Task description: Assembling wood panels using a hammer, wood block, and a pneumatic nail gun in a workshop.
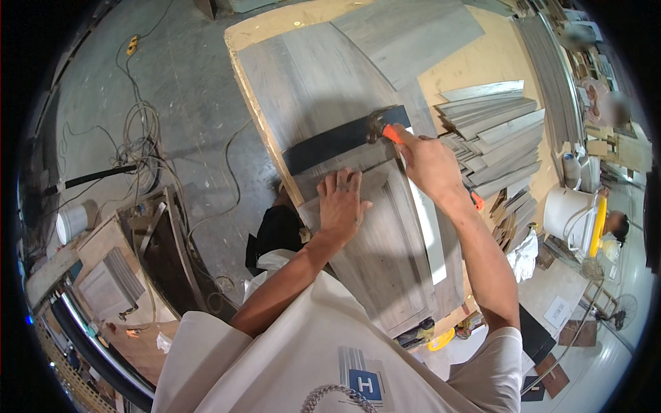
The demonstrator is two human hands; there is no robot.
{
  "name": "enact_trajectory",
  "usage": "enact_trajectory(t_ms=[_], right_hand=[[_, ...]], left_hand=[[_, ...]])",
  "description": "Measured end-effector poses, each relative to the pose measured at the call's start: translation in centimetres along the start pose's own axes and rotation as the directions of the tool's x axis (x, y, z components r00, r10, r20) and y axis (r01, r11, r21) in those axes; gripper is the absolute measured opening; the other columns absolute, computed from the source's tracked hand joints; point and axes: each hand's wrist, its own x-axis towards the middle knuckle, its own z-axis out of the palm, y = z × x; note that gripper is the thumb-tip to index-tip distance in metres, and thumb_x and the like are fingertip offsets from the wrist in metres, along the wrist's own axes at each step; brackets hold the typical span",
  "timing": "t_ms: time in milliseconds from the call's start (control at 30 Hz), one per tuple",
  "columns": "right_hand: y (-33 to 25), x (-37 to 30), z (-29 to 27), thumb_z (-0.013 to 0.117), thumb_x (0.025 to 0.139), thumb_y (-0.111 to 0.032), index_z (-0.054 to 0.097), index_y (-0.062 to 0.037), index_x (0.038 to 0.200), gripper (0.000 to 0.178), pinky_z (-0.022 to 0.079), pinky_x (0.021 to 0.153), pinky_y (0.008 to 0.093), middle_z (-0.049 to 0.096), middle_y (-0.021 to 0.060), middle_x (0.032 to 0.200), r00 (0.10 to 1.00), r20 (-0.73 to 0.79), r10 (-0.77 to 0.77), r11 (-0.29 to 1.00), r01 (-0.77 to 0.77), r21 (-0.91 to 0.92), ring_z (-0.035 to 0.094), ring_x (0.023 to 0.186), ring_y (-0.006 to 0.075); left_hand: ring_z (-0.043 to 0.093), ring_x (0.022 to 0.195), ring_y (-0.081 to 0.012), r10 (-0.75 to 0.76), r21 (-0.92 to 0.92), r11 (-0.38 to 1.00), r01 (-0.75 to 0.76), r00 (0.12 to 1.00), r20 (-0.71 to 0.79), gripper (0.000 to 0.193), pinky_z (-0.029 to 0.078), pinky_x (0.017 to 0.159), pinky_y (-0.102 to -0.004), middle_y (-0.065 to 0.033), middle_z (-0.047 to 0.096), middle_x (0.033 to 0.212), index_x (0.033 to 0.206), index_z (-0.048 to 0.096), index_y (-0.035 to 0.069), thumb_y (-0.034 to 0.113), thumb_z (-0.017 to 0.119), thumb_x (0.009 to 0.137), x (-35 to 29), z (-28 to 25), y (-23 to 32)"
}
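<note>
My right hand (pixel 428 162) is closed round the orange grip of a hammer (pixel 375 127). The hammer's metal head is over a long black strip (pixel 323 146) that crosses the grey wood-grain work; whether the two touch I cannot tell. Below the strip, my left hand (pixel 342 201) lies flat with fingers spread on a grey wood-grain panel (pixel 392 255) with a raised frame. A narrow white strip (pixel 428 234) runs along the panel's right side. Larger grey sheets (pixel 296 76) lie beyond the black strip.
Stacks of grey wood-grain strips (pixel 492 131) lie on the table (pixel 430 82) to the right. A white bucket (pixel 568 213) stands at far right, near white gloves (pixel 525 255). Tangled cables (pixel 141 131) lie on the floor at left, by a wooden crate (pixel 113 268).
</note>
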Motion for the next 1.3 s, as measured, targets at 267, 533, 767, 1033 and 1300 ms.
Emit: enact_trajectory(t_ms=[267,533,767,1033,1300], right_hand=[[-0.3,-0.4,0.1,0.059,0.093,-0.016,0.062,-0.0158,0.129,0.036,0.054,0.070,0.0491,0.069,0.0212,0.082,0.988,0.153,-0.002,0.996,0.015,-0.085,0.069,0.080,0.0398],[3.1,-7.8,7.4,0.072,0.088,-0.017,0.068,-0.0074,0.111,0.026,0.050,0.059,0.0421,0.068,0.0153,0.073,0.888,-0.125,0.443,0.859,-0.380,0.343,0.062,0.059,0.0298],[1.8,-9.2,13.4,0.066,0.084,0.008,0.062,0.0030,0.114,0.030,0.042,0.046,0.0264,0.066,0.0054,0.089,0.723,0.110,0.682,0.240,-0.363,0.900,0.054,0.057,0.0081],[1.6,-6.4,13.9,0.075,0.077,-0.011,0.061,0.0030,0.113,0.042,0.050,0.079,0.0420,0.070,0.0221,0.094,0.794,0.028,0.607,0.366,-0.311,0.877,0.067,0.088,0.0387],[0.9,-6.5,12.1,0.069,0.083,-0.006,0.063,0.0034,0.111,0.030,0.044,0.050,0.0303,0.064,0.0053,0.076,0.713,0.190,0.675,0.106,-0.349,0.931,0.055,0.053,0.0131]], left_hand=[[0.040,0.125,-0.0346,0.031,0.036,0.999,-0.031,0.999,0.008,0.069,0.031,0.104,-0.0522,-0.0113,0.043,0.137,0.136,0.050,0.007,0.032,0.080,0.078,-0.1,-0.2,0.4],[0.044,0.129,-0.0356,0.241,-0.039,0.970,-0.240,0.970,0.017,0.063,0.031,0.112,-0.0488,-0.0147,0.052,0.136,0.143,0.043,0.006,0.013,0.069,0.086,1.6,0.9,0.6],[0.044,0.130,-0.0369,0.142,-0.019,0.990,-0.141,0.980,0.141,0.066,0.028,0.116,-0.0480,-0.0220,0.051,0.136,0.148,0.034,0.000,0.008,0.062,0.089,2.0,0.5,1.0],[0.042,0.130,-0.0388,0.181,-0.077,0.982,-0.173,0.977,0.111,0.074,0.031,0.114,-0.0465,-0.0239,0.048,0.138,0.150,0.029,-0.001,0.006,0.065,0.086,1.6,-0.1,0.0],[0.040,0.131,-0.0386,0.346,-0.089,0.937,-0.338,0.931,0.118,0.075,0.033,0.112,-0.0478,-0.0203,0.045,0.142,0.149,0.034,0.002,0.008,0.069,0.082,3.3,-0.5,-0.6]])
